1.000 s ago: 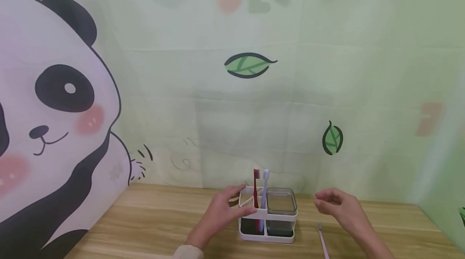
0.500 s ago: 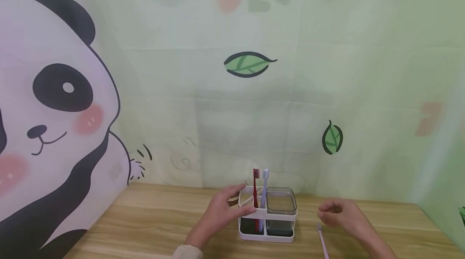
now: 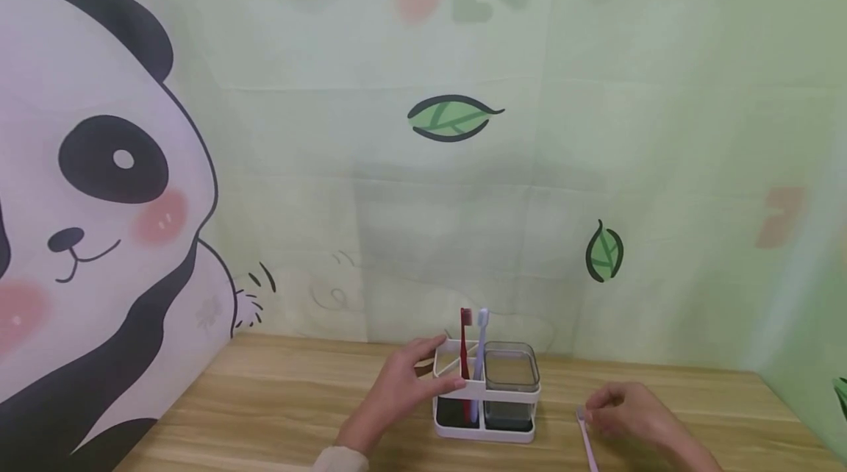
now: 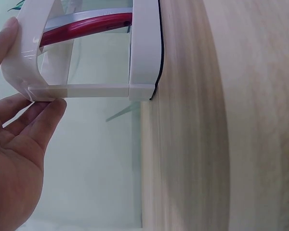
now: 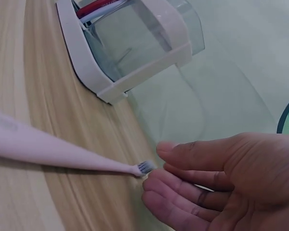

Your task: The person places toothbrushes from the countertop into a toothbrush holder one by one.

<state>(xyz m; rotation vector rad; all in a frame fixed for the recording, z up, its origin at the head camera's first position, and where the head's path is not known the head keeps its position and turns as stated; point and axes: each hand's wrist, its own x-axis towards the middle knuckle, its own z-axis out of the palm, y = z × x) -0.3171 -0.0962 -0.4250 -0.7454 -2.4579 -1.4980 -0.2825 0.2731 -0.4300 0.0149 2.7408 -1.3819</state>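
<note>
A white toothbrush holder (image 3: 512, 395) stands on the wooden table. My left hand (image 3: 400, 384) grips its upper frame from the left, thumb in front and fingers behind. In its left part, a red toothbrush (image 3: 464, 358) and a pale lavender toothbrush (image 3: 481, 354) stand upright; a clear square cup (image 3: 508, 410) fills the right part. To the right lies a pink toothbrush (image 3: 588, 445). My right hand (image 3: 631, 412) hovers low by its head, nothing held. In the right wrist view, the loosely bent fingers are right beside the bristles of the pink toothbrush (image 5: 58, 147), thumb apart.
The wooden tabletop (image 3: 265, 413) runs back to a pale green cloth backdrop (image 3: 298, 163) printed with a panda (image 3: 119, 251) and leaves.
My right hand has come down and slightly right, from above the table to the pink toothbrush's head. The left hand and the holder stay in place.
</note>
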